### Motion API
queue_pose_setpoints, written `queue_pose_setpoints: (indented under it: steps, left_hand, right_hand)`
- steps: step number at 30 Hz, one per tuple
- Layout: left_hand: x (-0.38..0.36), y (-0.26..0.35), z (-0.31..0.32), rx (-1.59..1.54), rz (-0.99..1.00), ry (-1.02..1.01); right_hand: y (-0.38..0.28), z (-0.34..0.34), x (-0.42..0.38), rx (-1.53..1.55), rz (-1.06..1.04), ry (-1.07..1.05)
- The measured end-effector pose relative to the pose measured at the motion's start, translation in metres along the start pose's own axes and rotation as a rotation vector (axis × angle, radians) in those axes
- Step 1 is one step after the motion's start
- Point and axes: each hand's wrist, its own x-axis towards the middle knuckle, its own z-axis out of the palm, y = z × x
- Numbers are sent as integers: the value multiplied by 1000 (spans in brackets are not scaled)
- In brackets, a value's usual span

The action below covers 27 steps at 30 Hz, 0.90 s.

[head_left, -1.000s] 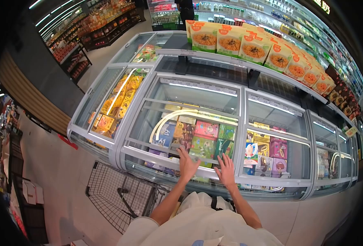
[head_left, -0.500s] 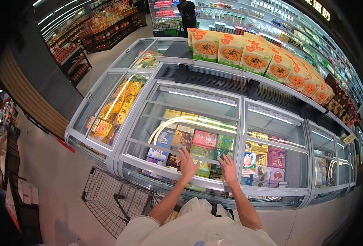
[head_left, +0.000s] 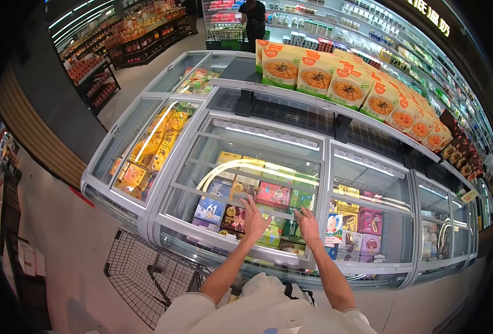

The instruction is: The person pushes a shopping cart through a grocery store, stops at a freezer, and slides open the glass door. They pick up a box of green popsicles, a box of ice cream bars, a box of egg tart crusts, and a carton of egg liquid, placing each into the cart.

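Note:
My left hand [head_left: 254, 220] is over the middle chest freezer [head_left: 160, 225], its fingers apart and its fingertips at a crossbar of the sliding glass lid [head_left: 202, 193]. To its right, my right hand [head_left: 307, 227] is held over the same lid, fingers bent and apart, near the right frame. Neither hand holds anything. Ice cream boxes lie below: a blue box [head_left: 208, 210], a dark brown box [head_left: 233, 218], a pink box [head_left: 273, 193] and a green box [head_left: 301, 199]. My hands hide some of them.
A wire shopping cart [head_left: 141, 273] stands left against the freezer. Noodle packs [head_left: 280, 67] line the shelf above. A side freezer [head_left: 116, 131] holds yellow packages [head_left: 166, 139], and another section [head_left: 397, 228] adjoins on the right. A person [head_left: 254, 22] stands by the far refrigerated shelves.
Both hands have shifted slightly forward relative to the boxes, and the right fingers are more bent. The camera view has shifted slightly.

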Motion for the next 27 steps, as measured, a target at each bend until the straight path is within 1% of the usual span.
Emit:
queue_pose_setpoints:
  steps: [2,5,8,11,14,20,23,27]
  left_hand:
    - [5,5,-3,-38,-16,-22]
    - [16,6,6,-23,-5,42]
    - [25,14,0,-38,-46,-6]
    - [36,11,8,-42,-18,34]
    - [46,11,12,-46,-8,43]
    - [60,10,7,28,22,-62]
    - [68,23,-1,52,-20,-109]
    - [80,23,9,66,6,-65]
  right_hand:
    - [1,-3,5,9,-4,6]
    - [6,-1,13,22,-9,19]
    - [15,8,24,-3,4,27]
    - [12,0,33,7,20,1]
    - [21,6,42,-6,27,0]
    - [34,13,62,-56,20,-11]
    - [34,8,72,-23,38,-12]
    - [40,6,84,-63,16,-13]
